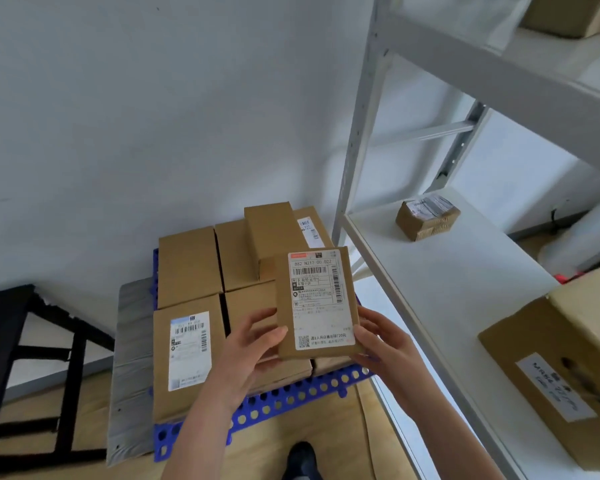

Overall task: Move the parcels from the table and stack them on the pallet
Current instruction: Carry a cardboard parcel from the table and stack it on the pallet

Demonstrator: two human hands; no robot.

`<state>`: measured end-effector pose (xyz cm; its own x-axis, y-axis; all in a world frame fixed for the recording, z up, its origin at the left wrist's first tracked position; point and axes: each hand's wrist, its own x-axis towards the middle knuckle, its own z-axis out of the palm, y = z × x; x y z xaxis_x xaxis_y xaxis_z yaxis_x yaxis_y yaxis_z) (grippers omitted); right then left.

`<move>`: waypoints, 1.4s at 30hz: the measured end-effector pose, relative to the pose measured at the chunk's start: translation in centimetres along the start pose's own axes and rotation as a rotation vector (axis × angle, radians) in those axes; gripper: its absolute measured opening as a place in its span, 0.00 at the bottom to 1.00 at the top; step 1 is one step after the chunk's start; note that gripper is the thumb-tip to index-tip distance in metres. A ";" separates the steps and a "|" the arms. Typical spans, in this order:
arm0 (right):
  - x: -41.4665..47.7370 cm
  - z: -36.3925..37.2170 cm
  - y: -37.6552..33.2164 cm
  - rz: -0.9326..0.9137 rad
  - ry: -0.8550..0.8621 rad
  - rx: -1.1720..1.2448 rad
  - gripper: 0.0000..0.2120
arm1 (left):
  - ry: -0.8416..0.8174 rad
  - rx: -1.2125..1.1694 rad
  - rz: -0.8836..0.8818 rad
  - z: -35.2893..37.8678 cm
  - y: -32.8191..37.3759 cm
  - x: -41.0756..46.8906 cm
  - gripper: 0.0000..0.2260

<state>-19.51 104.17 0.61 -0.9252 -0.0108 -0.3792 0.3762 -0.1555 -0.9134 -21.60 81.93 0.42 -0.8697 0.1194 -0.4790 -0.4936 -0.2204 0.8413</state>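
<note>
Both hands hold one labelled parcel [317, 303], label face up, over the 3 o'clock side of the blue perforated pallet [291, 393]. Left hand [253, 344]: fingers [276, 332] curled round the parcel's 9 o'clock edge, gripping. Right hand [381, 341]: fingers gripping its 4 o'clock corner. Cannot tell whether the parcel touches the boxes beneath. The pallet carries a close-packed layer of cardboard parcels [187, 265]; one upper box [271, 237] sits on that layer at 12 o'clock from the held parcel. A white-labelled parcel [187, 351] lies at 9 o'clock from the left hand. A white shelf rack [447, 289] at 3 o'clock holds a small box [426, 218] and a larger box [561, 368]. A grey board [132, 358] lies just beside the pallet's 9 o'clock edge.
</note>
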 end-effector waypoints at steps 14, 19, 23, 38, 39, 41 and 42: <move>8.7 -0.2 2.0 0.256 -0.179 -0.043 0.18 | 0.175 -0.012 -0.156 -1.8 -3.2 5.7 0.19; 10.3 -0.9 2.1 0.304 -0.229 -0.096 0.18 | 0.261 0.050 -0.136 -0.9 -4.3 6.3 0.18; 11.3 -1.2 2.3 0.311 -0.253 -0.102 0.20 | 0.328 0.081 -0.109 -0.4 -4.7 6.3 0.17; 12.1 -0.8 2.7 0.275 -0.245 -0.167 0.20 | 0.400 0.157 -0.056 0.2 -4.2 6.3 0.14; 12.2 -0.9 2.7 0.273 -0.240 -0.177 0.21 | 0.398 0.177 -0.055 0.1 -4.2 6.4 0.15; 12.3 -0.9 2.8 0.266 -0.232 -0.201 0.21 | 0.397 0.217 -0.047 0.1 -4.3 6.4 0.16; 12.3 -1.0 2.9 0.258 -0.229 -0.218 0.21 | 0.398 0.243 -0.036 0.0 -4.3 6.5 0.17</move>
<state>-29.80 104.53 -6.84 -0.7768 -0.2456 -0.5799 0.5764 0.0937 -0.8118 -25.10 83.69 -6.27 -0.8058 -0.2686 -0.5277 -0.5515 0.0161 0.8340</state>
